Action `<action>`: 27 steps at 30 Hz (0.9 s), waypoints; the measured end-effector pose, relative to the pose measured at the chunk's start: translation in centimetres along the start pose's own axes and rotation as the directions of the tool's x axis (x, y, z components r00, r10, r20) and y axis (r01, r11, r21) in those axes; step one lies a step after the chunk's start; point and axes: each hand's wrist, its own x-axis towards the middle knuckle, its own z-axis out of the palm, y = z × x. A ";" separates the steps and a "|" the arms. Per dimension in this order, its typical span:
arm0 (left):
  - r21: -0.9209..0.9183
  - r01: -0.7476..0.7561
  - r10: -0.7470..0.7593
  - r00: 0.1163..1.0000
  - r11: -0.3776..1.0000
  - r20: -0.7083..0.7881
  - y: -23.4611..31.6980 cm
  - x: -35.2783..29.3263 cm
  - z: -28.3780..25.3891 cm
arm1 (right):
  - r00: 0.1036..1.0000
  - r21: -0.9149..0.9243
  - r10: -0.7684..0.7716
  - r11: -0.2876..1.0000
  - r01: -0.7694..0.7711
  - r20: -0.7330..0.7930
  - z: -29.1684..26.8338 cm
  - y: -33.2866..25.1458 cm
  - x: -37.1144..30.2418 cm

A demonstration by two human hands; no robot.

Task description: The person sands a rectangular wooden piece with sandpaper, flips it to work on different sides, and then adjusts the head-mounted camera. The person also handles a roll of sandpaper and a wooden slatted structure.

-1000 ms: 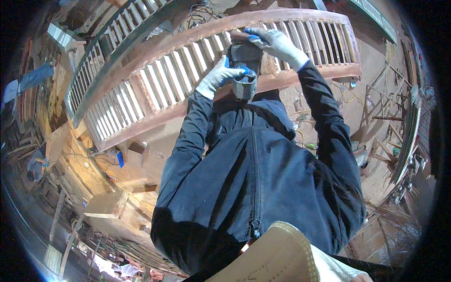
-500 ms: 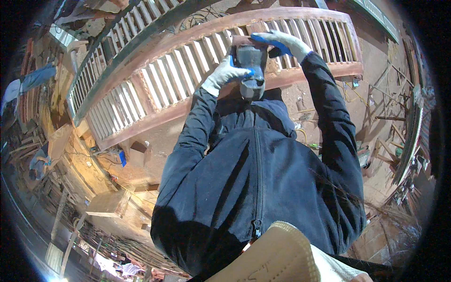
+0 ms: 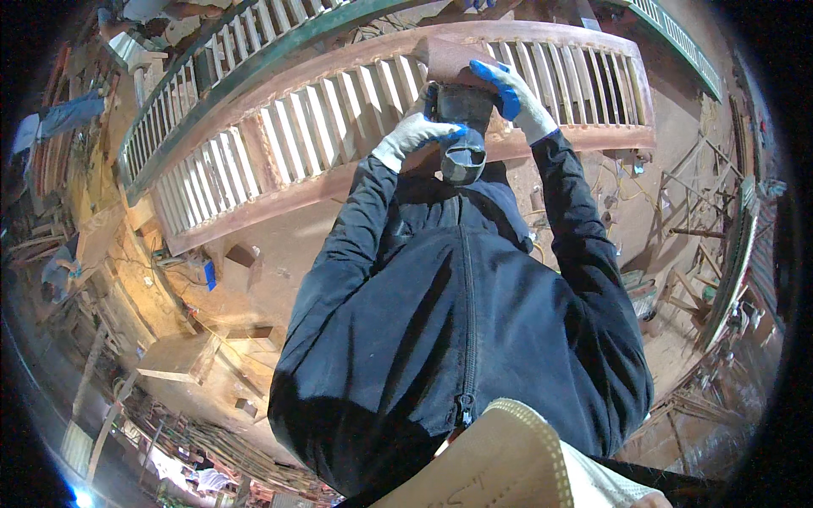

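My left hand point(image 3: 417, 135), in a white glove with blue fingers, grips the left side of a dark grey sander point(image 3: 465, 106). The sander's rounded, open-looking end point(image 3: 463, 159) points toward my body. A brown sheet of sandpaper point(image 3: 456, 59) rises from the sander's far end. My right hand point(image 3: 518, 100), gloved alike, has its fingers bent over the right edge of this sheet, close to the sander's far right corner. Beneath both hands lies a long, curved, reddish-brown wooden slatted panel point(image 3: 339, 173), partly covered by the tool and my hands.
Beyond the panel stands a similar dark green slatted piece point(image 3: 222, 72); another green one point(image 3: 677, 38) is at the far right. Wooden boxes point(image 3: 178, 357) and a small blue object point(image 3: 210, 275) lie at left. Thin wood frames point(image 3: 699, 178) and yellow cords are at right.
The brown sheet now stands up farther from the sander's far end. My right hand has come down and inward to the sheet's right edge. My left hand keeps hold of the sander.
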 end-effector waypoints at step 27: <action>0.471 0.033 0.083 0.971 0.881 -0.223 -1.6 3.9 -7.9 | 0.989 -0.095 -0.102 0.989 0.112 0.105 -1.2 1.0 2.3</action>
